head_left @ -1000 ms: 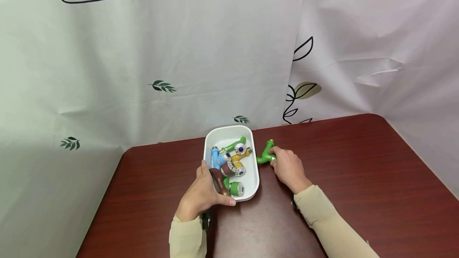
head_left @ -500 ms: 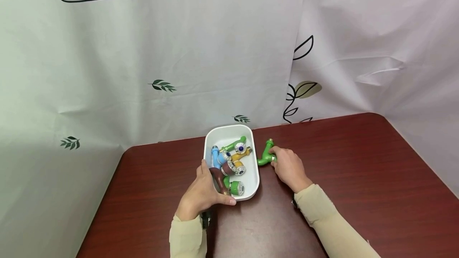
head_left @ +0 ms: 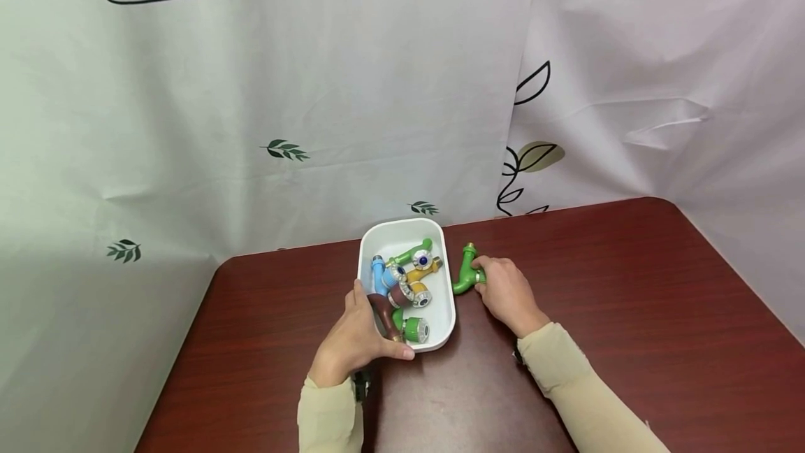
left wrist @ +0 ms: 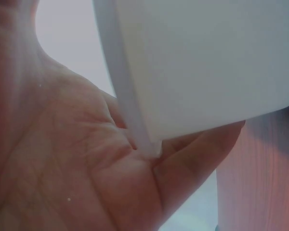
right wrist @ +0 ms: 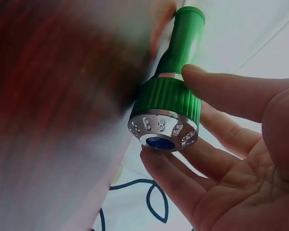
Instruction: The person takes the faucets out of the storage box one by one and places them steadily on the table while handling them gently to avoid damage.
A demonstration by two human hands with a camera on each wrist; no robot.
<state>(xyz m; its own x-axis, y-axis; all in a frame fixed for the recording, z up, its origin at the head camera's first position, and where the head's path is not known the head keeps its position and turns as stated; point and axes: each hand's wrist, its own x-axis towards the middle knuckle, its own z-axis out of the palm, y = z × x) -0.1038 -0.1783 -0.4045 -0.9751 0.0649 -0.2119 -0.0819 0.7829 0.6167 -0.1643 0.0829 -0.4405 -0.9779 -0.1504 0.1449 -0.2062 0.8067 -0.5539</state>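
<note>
My right hand (head_left: 508,293) pinches the ribbed knob of a green faucet (head_left: 467,275) just right of a white plastic tray (head_left: 449,299). In the right wrist view, thumb and fingers are around the faucet's green knob (right wrist: 166,98), whose silver cap has a blue centre. At the tray's near left corner, my left hand (head_left: 352,344) grips it, thumb on the near rim and fingers along the left side. The left wrist view shows the tray's outer wall (left wrist: 207,62) against those fingers. Inside lie a blue faucet (head_left: 378,277), a brown faucet (head_left: 383,314), a yellow one and two green ones.
The dark red-brown table (head_left: 629,299) carries the tray near its back edge. Behind it hangs a pale curtain (head_left: 390,89) printed with leaves, which also runs along both sides.
The green faucet in my right hand has turned slightly, its threaded end shifting left and its spout end toward me. My left hand and the tray have stayed nearly still.
</note>
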